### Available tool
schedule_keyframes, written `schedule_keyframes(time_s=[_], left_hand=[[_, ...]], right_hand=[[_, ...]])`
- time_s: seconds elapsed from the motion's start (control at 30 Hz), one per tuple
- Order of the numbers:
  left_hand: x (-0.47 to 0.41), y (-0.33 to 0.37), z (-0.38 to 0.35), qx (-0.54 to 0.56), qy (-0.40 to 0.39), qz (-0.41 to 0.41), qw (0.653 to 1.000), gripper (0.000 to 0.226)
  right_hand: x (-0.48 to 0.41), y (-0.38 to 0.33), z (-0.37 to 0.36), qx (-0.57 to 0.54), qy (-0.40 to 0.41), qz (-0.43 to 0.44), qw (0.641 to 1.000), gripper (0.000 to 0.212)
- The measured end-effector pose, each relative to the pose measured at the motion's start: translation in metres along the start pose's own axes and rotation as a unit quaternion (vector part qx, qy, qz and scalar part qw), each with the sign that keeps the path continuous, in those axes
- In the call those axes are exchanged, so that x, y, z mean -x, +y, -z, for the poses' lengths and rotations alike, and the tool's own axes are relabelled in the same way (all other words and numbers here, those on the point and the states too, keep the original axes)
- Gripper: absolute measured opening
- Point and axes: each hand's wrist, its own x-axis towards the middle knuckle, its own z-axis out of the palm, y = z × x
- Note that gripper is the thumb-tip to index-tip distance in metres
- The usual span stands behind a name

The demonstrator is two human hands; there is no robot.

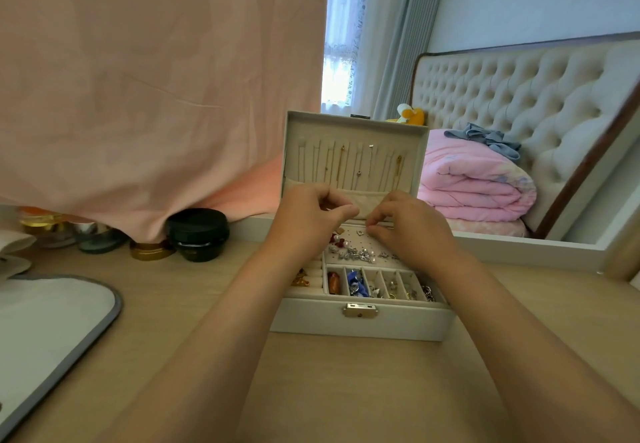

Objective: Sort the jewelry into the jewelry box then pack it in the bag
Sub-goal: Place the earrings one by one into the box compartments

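A white jewelry box (360, 323) is set open on the wooden table (346, 394), its metal clasp (360, 310) facing the near edge. The lid (353, 129) is held upright at the far side, and thin necklaces (341, 165) are hung in a row on its lining.

Along the near edge of the tray, a row of small compartments is seen. An orange-brown piece (334, 283) is kept in the leftmost one and a blue piece (356, 281) in the next. Small silver pieces (391, 288) are kept in those to the right, and a dark beaded piece (428, 293) at the right end. A gold piece (300, 278) is lodged by the ring rolls at the left. Behind the row, silver studs (360, 255) and red and pearl pieces (337, 240) are laid on the perforated panel.

Both hands are held over the far part of the tray. The left hand (308, 215) is curled, thumb pressed to forefinger. The fingers of the right hand (412, 231) are drawn narrowly together above the panel. What is pinched in either hand cannot be told.

A black jar (197, 234) is placed at the far left, and a white grey-edged item (52, 321) is laid at the near left.
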Motion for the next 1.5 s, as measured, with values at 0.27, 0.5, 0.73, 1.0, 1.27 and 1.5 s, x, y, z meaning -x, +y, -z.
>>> schedule_keyframes(time_s=[0.27,0.5,0.73,1.0,1.27,1.5], left_hand=[[-0.001,0.002,0.0,0.022,0.007,0.0,1.0,0.006],[-0.002,0.002,-0.001,0.036,0.001,0.013,0.999,0.009],[0.001,0.008,-0.001,0.108,-0.024,0.056,0.992,0.013],[0.006,0.013,-0.001,0.101,-0.028,0.056,0.993,0.014],[0.007,0.015,0.004,0.106,-0.047,0.068,0.991,0.018],[0.005,0.014,0.009,0.084,-0.074,0.03,0.993,0.011]], right_hand=[[0.001,-0.002,0.003,-0.002,-0.009,0.008,1.0,0.004],[0.002,0.002,0.012,-0.032,-0.066,0.01,0.997,0.009],[0.008,-0.018,0.023,-0.338,0.018,-0.001,0.941,0.024],[0.015,-0.024,0.022,-0.376,0.034,-0.019,0.926,0.018],[0.013,-0.022,0.026,-0.425,0.015,-0.036,0.904,0.006],[0.014,-0.02,0.034,-0.502,-0.052,-0.058,0.861,0.013]])
